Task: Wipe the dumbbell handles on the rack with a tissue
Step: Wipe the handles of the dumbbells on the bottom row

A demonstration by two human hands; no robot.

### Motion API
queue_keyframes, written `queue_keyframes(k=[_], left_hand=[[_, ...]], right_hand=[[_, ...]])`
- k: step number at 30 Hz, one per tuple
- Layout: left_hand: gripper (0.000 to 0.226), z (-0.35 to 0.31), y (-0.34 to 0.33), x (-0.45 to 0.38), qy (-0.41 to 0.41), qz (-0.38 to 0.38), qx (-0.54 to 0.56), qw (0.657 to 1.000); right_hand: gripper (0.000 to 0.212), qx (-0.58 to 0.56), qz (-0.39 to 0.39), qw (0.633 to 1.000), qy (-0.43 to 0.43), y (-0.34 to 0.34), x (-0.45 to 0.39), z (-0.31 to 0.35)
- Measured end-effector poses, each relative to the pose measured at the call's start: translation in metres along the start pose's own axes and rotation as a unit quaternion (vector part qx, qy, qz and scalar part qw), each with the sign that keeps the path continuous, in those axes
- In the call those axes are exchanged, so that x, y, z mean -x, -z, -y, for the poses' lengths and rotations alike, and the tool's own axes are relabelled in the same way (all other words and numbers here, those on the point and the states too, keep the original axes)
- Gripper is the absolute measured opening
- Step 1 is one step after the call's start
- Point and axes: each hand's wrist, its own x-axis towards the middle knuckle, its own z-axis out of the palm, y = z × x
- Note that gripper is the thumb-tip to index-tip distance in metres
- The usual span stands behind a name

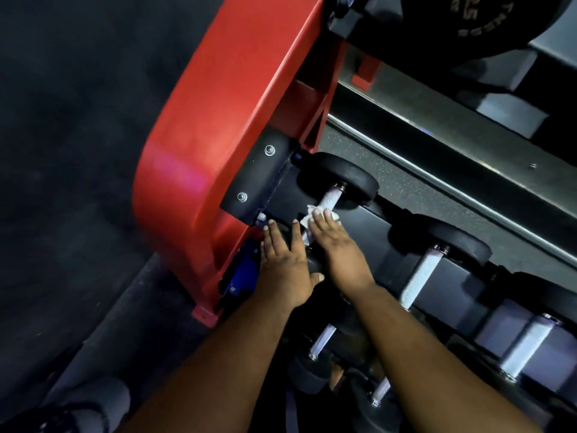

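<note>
A black dumbbell with a knurled silver handle (330, 199) lies at the left end of the rack (368, 226). My right hand (338, 245) presses a crumpled white tissue (312, 212) around the middle of that handle. My left hand (285, 267) rests flat, fingers apart, on the dumbbell's near black head, which it mostly hides. A second dumbbell handle (421, 273) lies to the right, and a third handle (524, 348) sits further right.
The red end frame (224, 126) of the rack stands just left of my hands, with a black bolted plate (256, 173). Lower-tier dumbbell handles (323, 339) show beneath my forearms. A large black weight (468, 20) sits on the tier above. Dark floor lies to the left.
</note>
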Motion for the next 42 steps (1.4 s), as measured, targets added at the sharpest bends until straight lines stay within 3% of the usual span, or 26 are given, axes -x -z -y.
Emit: queue_keyframes(k=[4, 8, 10, 13, 15, 18, 20, 22, 25, 27, 28, 30, 32, 33, 34, 36, 39, 40, 42], left_hand=[[0.124, 0.001, -0.002, 0.000, -0.003, 0.002, -0.006, 1.000], [0.125, 0.002, -0.002, 0.000, -0.007, -0.003, -0.002, 1.000], [0.123, 0.002, -0.001, 0.001, -0.012, -0.004, -0.002, 1.000], [0.118, 0.002, -0.001, 0.001, -0.012, -0.006, -0.002, 1.000], [0.118, 0.003, -0.002, 0.001, -0.008, -0.001, -0.005, 1.000], [0.122, 0.001, -0.001, 0.000, -0.010, 0.005, 0.002, 1.000], [0.122, 0.001, 0.000, 0.001, -0.005, 0.013, 0.000, 1.000], [0.122, 0.000, 0.001, 0.001, -0.006, 0.015, 0.000, 1.000], [0.121, 0.000, 0.003, 0.000, -0.001, 0.014, 0.001, 1.000], [0.121, -0.001, 0.002, 0.000, 0.003, 0.019, 0.000, 1.000], [0.121, -0.001, 0.002, 0.000, 0.003, 0.020, -0.004, 1.000], [0.122, -0.001, 0.002, -0.001, 0.000, 0.020, -0.009, 1.000], [0.121, -0.003, -0.001, -0.002, 0.000, 0.025, -0.002, 1.000], [0.121, -0.001, -0.001, -0.003, 0.003, 0.026, -0.003, 1.000], [0.121, -0.002, 0.000, -0.003, 0.004, 0.025, -0.005, 1.000], [0.122, 0.000, 0.000, -0.002, 0.005, 0.024, -0.010, 1.000], [0.122, 0.001, 0.000, -0.002, 0.002, 0.022, -0.011, 1.000], [0.122, 0.000, 0.000, -0.001, 0.002, 0.025, -0.011, 1.000], [0.122, 0.000, 0.001, -0.002, 0.004, 0.029, -0.012, 0.999]], right_hand=[[0.068, 0.061, -0.027, 0.998, -0.018, 0.004, -0.009, -0.012], [0.071, -0.089, -0.095, 0.984, -0.123, 0.005, -0.023, 0.010], [0.059, -0.196, -0.147, 0.956, -0.162, 0.001, -0.012, 0.026], [0.048, -0.303, -0.130, 0.920, -0.211, -0.008, 0.007, 0.037], [0.050, -0.385, -0.117, 0.880, -0.253, -0.012, 0.001, 0.036], [0.062, -0.495, -0.166, 0.792, -0.315, -0.004, -0.032, 0.032], [0.062, -0.532, -0.179, 0.762, -0.325, 0.002, -0.043, 0.034], [0.052, -0.519, -0.161, 0.774, -0.325, 0.006, -0.035, 0.039], [0.012, -0.462, -0.093, 0.823, -0.316, 0.007, -0.013, 0.047], [0.004, -0.432, -0.128, 0.834, -0.319, 0.012, -0.024, 0.045], [0.007, -0.440, -0.165, 0.820, -0.326, 0.016, -0.034, 0.044], [0.015, -0.536, -0.225, 0.735, -0.350, 0.020, -0.058, 0.038], [0.012, -0.648, -0.223, 0.631, -0.364, 0.022, -0.070, 0.035], [0.008, -0.680, -0.197, 0.602, -0.370, 0.020, -0.071, 0.037], [0.005, -0.689, -0.173, 0.594, -0.378, 0.021, -0.068, 0.038], [0.005, -0.657, -0.160, 0.622, -0.395, 0.017, -0.058, 0.040], [0.017, -0.617, -0.212, 0.641, -0.404, 0.021, -0.057, 0.044], [0.018, -0.620, -0.227, 0.624, -0.417, 0.023, -0.062, 0.042], [0.021, -0.684, -0.208, 0.555, -0.425, 0.028, -0.075, 0.037]])
